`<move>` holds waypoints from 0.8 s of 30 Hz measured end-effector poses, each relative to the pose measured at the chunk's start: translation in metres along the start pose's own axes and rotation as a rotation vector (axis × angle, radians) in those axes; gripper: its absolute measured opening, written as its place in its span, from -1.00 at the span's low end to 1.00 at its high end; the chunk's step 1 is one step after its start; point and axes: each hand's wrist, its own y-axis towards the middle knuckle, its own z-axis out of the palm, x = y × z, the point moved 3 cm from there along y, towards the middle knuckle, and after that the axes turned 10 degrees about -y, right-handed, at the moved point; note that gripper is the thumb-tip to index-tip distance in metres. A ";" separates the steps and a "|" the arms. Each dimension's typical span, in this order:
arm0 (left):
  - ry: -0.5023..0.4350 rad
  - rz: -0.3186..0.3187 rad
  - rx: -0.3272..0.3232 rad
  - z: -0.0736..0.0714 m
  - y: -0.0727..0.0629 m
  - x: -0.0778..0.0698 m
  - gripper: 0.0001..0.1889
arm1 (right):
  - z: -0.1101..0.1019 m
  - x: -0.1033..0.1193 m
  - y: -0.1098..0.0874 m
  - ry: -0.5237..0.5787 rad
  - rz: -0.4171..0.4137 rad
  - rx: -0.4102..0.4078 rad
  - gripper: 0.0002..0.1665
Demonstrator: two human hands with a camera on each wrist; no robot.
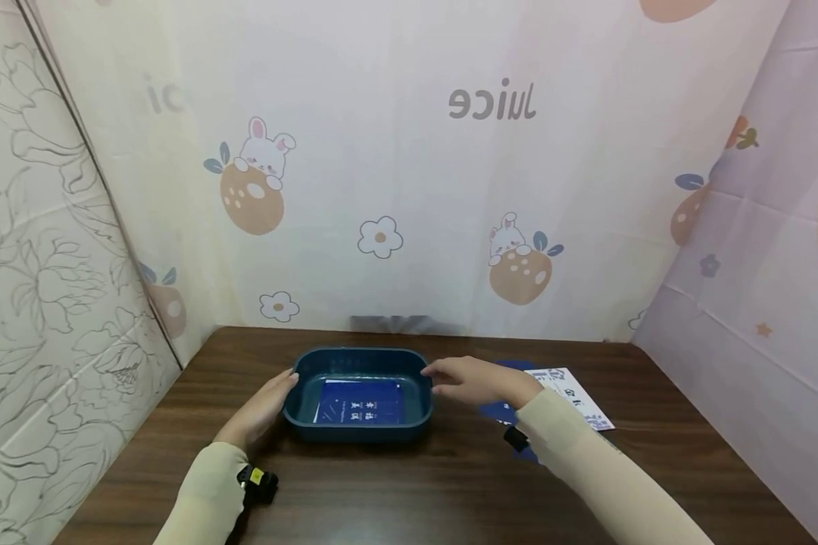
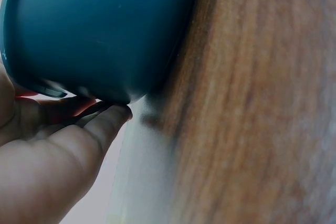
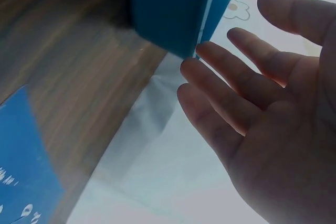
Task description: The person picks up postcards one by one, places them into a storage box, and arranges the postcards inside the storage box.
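A dark teal plastic basin [image 1: 357,434] with rounded corners sits on the wooden table. Inside it lies a blue card [image 1: 368,401] with white characters. My left hand [image 1: 262,409] rests against the basin's left end. In the left wrist view, the fingers [image 2: 110,121] touch the outside of the basin wall [image 2: 100,35], below the rim. At the other end is my right hand [image 1: 477,380], its fingers spread and loosely bent beside the basin's right rim. The right wrist view shows the palm facing the basin [image 3: 168,14] with nothing held; whether a fingertip touches the basin I cannot tell.
To the right, partly under my right forearm, lie a white printed card [image 1: 579,397] and blue cards [image 1: 497,411]. A patterned curtain [image 1: 409,174] hangs behind the wooden table [image 1: 354,499], with more cloth at both sides.
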 end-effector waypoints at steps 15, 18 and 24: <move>0.001 -0.007 -0.013 0.000 0.001 0.001 -0.25 | 0.003 -0.043 -0.056 -0.011 0.041 -0.082 -0.49; -0.006 -0.009 -0.015 0.000 0.002 0.002 -0.25 | 0.005 -0.057 -0.069 -0.013 0.067 -0.112 -0.48; -0.015 0.004 -0.026 0.000 0.002 0.003 -0.26 | 0.012 -0.088 -0.095 -0.002 0.128 -0.170 -0.48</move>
